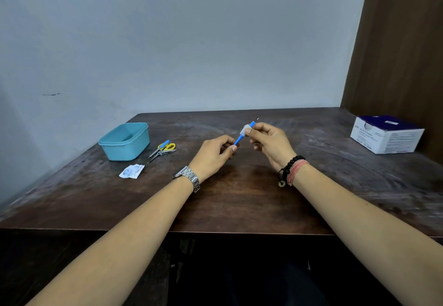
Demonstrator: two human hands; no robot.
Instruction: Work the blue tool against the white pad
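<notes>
Tabletop (239, 197) of dark scuffed wood: white-and-navy cardboard box (386, 134), far right; light-blue plastic tub (124, 141), left; yellow-handled scissors (163, 149) beside it. Left hand (214, 155) pinches slim blue-handled tool (239, 138) at its lower end; right hand (269, 141) pinches small white wipe (246, 130) around it, above mid-tabletop.

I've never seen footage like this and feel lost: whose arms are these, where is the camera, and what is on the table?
One camera, worn on a person's head, looks down at their own arms. The left hand pinches the lower end of a blue-handled tool; the right hand presses a small white pad around it. On the wooden table lie a turquoise tub, yellow scissors, a torn wrapper and, far right, a white-and-purple box.
</notes>
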